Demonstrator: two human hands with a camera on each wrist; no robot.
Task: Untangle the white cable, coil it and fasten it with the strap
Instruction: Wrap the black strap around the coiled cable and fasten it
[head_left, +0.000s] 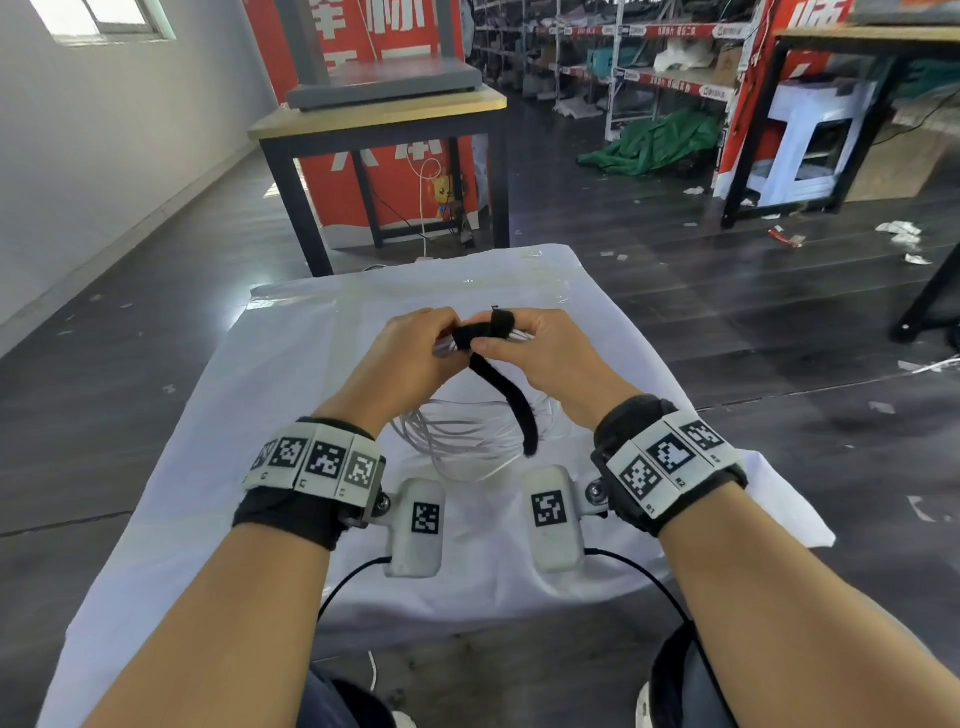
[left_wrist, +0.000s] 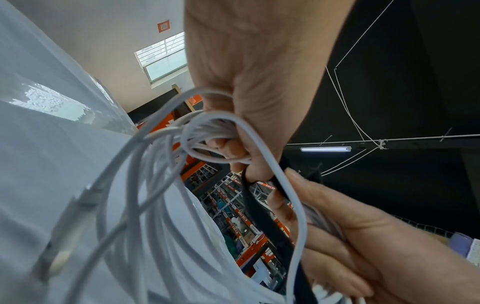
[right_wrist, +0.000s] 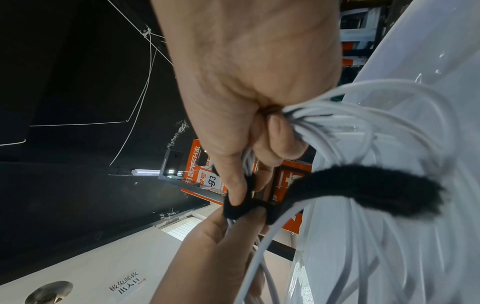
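We have the white cable (head_left: 457, 441) gathered into loose loops, its top bunched between both hands and lifted above the table, while the lower loops hang toward the white cloth (head_left: 270, 374) that covers it. The black strap (head_left: 506, 395) is passed around that bunched top: a short end stands up at the far side by the right fingers, and the long tail hangs down toward us, free. Our left hand (head_left: 415, 358) is curled around the bundle, holding the turns together so they cannot spring apart, with thumb and fingertip also nipping the strap where it crosses. Our right hand (head_left: 540, 353) pinches the strap against the bundle, and its other fingers close on the strands. We judge the coiling done and the fastening under way; the tail has yet to be wound round and pressed down.
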